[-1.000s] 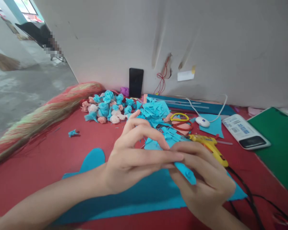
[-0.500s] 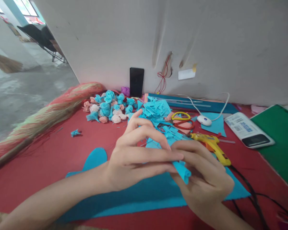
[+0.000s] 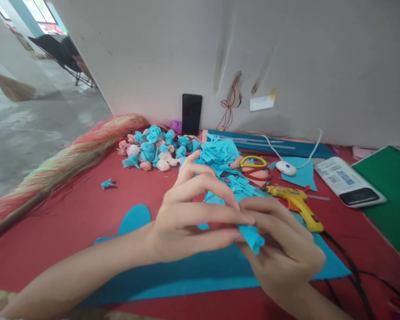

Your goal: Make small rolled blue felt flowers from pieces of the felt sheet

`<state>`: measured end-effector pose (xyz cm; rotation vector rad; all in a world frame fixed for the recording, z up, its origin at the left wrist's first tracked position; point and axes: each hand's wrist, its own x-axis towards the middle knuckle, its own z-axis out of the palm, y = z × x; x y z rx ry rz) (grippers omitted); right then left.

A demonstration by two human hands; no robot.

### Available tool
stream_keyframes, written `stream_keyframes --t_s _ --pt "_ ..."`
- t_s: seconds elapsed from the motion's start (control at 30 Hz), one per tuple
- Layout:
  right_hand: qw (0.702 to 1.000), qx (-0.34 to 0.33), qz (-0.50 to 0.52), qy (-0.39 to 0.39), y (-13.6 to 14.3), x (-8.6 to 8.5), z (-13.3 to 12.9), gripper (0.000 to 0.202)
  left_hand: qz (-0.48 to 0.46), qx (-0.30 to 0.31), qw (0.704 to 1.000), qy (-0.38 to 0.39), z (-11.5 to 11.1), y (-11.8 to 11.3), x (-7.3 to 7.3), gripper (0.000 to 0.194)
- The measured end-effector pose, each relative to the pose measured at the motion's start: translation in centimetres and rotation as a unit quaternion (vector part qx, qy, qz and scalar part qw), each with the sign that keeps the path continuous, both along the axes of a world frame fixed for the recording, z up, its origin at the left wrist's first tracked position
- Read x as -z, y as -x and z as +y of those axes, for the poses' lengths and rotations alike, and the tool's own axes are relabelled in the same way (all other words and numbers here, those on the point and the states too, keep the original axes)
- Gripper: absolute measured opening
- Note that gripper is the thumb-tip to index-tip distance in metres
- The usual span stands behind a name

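Observation:
A small roll of blue crepe paper (image 3: pixel 252 239) is pinched between both hands, its coiled end pointing toward me. My left hand (image 3: pixel 195 218) reaches across from the left, thumb and index finger closed on the roll, the other fingers curled and raised. From the right, my right hand (image 3: pixel 283 242) grips the same roll; its fingertips are partly hidden behind the left ones. Under both hands lies a flat blue crepe sheet (image 3: pixel 200 275). Behind them is a pile of cut blue paper pieces (image 3: pixel 220 153).
Blue and pink paper roses (image 3: pixel 148 151) are heaped at the back left. Scissors (image 3: pixel 255 166), a yellow glue gun (image 3: pixel 298 202) with a black cable, and a white scale (image 3: pixel 350 182) stand right. A phone (image 3: pixel 191 114) leans on the wall. A broom (image 3: pixel 70 164) edges the left.
The roll has turned slightly between the fingers of both hands. The whole view has shifted a little, so the background sits slightly farther right.

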<state>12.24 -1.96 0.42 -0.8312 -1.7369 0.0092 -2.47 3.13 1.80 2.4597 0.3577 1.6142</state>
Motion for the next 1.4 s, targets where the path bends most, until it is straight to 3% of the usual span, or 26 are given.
stream_keyframes --t_s 0.5,0.8,1.03,1.23,1.4 --pt "1.000 0.003 0.018 -0.005 0.19 0.20 -0.06 0.015 -0.024 -0.021 0.999 0.008 0.27 -0.06 0.46 0.003" --pt "1.000 0.002 0.011 0.006 0.32 -0.17 -0.48 0.016 -0.050 0.064 0.994 0.074 0.34 -0.34 0.35 0.009" --pt "0.997 0.001 0.058 0.046 0.85 -0.31 -0.58 0.016 -0.058 0.083 0.985 0.140 0.44 -0.45 0.42 0.019" --pt "0.995 0.002 0.074 0.071 0.93 -0.56 -0.54 0.017 -0.061 0.106 0.982 0.142 0.47 -0.38 0.68 0.019" --pt "0.995 0.002 0.073 0.070 0.98 -0.42 -0.55 0.015 -0.046 0.086 0.988 0.119 0.53 -0.31 0.47 0.016"
